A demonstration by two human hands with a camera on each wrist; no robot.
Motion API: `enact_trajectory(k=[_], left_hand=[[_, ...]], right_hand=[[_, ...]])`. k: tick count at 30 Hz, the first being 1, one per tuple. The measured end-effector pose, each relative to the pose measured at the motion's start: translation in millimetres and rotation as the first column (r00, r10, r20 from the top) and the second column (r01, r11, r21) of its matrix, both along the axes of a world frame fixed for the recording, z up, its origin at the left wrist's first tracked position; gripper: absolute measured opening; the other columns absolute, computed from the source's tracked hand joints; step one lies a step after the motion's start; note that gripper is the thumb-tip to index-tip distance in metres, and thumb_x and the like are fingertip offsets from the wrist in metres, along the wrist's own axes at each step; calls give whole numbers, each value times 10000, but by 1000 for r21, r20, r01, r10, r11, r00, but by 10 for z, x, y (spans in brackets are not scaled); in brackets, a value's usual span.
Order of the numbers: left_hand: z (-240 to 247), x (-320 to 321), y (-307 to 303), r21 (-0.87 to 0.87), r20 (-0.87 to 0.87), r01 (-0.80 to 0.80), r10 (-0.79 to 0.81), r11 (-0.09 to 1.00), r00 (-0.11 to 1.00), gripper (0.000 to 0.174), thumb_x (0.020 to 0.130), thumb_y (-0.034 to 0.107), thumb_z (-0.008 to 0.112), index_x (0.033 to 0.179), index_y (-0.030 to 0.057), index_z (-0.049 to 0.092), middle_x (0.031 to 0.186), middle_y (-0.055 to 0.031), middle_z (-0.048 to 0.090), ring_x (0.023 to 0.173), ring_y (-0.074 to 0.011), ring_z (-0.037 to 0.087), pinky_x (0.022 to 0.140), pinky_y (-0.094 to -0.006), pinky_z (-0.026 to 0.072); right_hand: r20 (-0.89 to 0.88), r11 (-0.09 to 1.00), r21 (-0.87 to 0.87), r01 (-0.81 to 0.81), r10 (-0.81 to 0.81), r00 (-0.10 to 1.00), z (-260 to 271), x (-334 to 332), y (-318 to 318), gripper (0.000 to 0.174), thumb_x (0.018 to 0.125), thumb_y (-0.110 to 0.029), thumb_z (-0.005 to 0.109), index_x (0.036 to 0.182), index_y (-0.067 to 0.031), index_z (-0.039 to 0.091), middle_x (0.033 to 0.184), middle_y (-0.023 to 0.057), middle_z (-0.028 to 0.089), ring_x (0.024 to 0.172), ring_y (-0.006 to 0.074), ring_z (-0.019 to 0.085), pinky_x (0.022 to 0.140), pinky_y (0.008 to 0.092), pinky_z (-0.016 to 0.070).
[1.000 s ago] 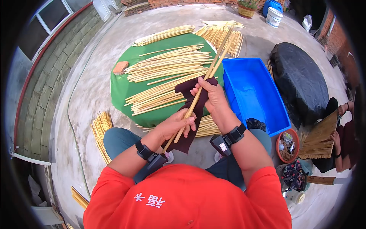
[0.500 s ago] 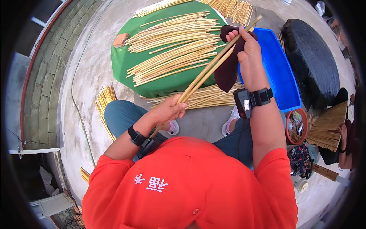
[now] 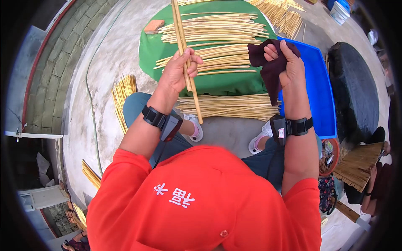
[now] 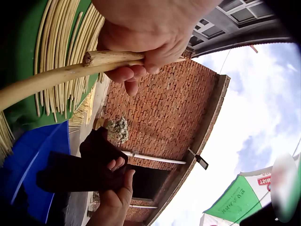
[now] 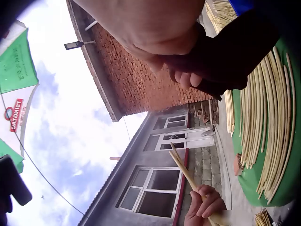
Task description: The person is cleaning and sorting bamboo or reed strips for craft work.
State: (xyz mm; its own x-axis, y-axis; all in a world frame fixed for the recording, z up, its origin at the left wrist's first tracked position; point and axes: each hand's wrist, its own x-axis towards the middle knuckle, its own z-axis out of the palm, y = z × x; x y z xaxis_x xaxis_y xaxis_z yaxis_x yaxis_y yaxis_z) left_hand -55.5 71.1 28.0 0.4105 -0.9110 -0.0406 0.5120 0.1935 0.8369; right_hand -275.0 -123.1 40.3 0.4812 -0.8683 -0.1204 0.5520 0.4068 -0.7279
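Gripping two long peeled sticks (image 3: pixel 196 102), the left hand (image 3: pixel 175 71) has its fingers and thumb closed around them, and both sticks lie side by side in this grip, their lower ends at different heights. The right hand (image 3: pixel 293 69) is well apart from the sticks and holds a dark maroon cloth (image 3: pixel 272 81); its fingers are curled on the fabric, and one part of the cloth hangs down beside the palm. Between and beyond the two hands, many loose sticks (image 3: pixel 217 29) are lying in rows on a green cover (image 3: pixel 217 87), with a piece of brick (image 3: pixel 154 26) near their left ends. Nearer to the person, another pile of sticks (image 3: pixel 230 108) is lying just beside the green cover. The blue tub (image 3: pixel 324 104) stands to the right, partly behind the right hand and its cloth, and next to it is a large shape under black plastic sheet (image 3: pixel 354 79)
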Motion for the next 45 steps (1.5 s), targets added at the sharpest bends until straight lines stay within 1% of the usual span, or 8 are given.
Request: enact_trajectory(k=[6, 8, 10, 12, 17, 26, 36, 45], left_hand=[[-284, 585, -204, 323, 504, -153, -33, 934, 863, 210, 911, 257, 481, 962, 55, 451, 696, -62, 561, 461, -115, 418, 434, -235, 368], [-757, 942, -355, 401, 907, -376, -420, 835, 34, 234, 887, 280, 507, 964, 64, 464, 712, -82, 566, 563, -188, 510, 533, -305, 427], [-738, 863, -380, 471, 880, -403, -450, 784, 153, 241, 847, 288, 544, 912, 67, 477, 746, -151, 580, 733, -349, 566, 651, -426, 445], [-1085, 986, -430, 384, 846, -480, -509, 789, -160, 248, 853, 293, 532, 938, 66, 478, 788, -160, 590, 743, -348, 566, 656, -432, 443], [-1428, 1236, -558, 355, 796, -432, -510, 829, -327, 205, 800, 224, 584, 924, 90, 493, 883, -140, 565, 854, -347, 554, 691, -451, 443], [-1734, 1604, -509, 178, 806, -371, -351, 912, -476, 273, 751, 251, 620, 960, 106, 524, 888, -85, 512, 896, -286, 497, 762, -386, 407], [-1823, 1777, -980, 155, 873, -533, -368, 832, -321, 228, 800, 192, 583, 1007, 114, 529, 958, -79, 518, 921, -274, 484, 771, -395, 390], [-1996, 1993, -1458, 365, 695, -629, -651, 686, -306, 241, 818, 137, 545, 1055, 111, 510, 1034, -86, 529, 993, -295, 490, 809, -419, 416]], right_hand=[[-58, 992, -24, 121, -123, 991, 39, -94, 11, 201, 794, -123, 656, 914, 11, 566, 779, 129, 628, 659, 210, 633, 572, 303, 530], [-267, 981, -131, -142, 103, 958, 11, -66, 121, 193, 790, -126, 659, 909, -1, 573, 744, 103, 624, 633, 177, 620, 562, 286, 521], [-297, 987, -93, -132, 99, 950, 44, -29, 169, 189, 776, -123, 673, 895, -13, 576, 723, 85, 619, 611, 154, 608, 557, 265, 513], [-354, 946, -74, -315, 270, 895, -34, 37, 294, 191, 763, -110, 684, 883, -13, 572, 721, 81, 616, 603, 146, 604, 545, 255, 503], [-404, 837, 13, -547, 505, 763, -206, 145, 518, 204, 744, -82, 696, 874, -7, 558, 697, 56, 589, 579, 125, 569, 519, 238, 467], [-532, 752, 91, -652, 590, 607, -315, 332, 598, 259, 746, -104, 704, 954, -37, 565, 718, 36, 601, 618, 100, 569, 570, 228, 472], [-549, 773, 176, -609, 591, 591, -350, 339, 629, 333, 733, -153, 722, 1000, -40, 560, 794, 32, 605, 654, 99, 588, 562, 222, 467], [-537, 771, 139, -622, 586, 607, -404, 365, 573, 353, 753, -166, 709, 996, -15, 502, 811, 75, 601, 650, 112, 593, 552, 238, 470]])
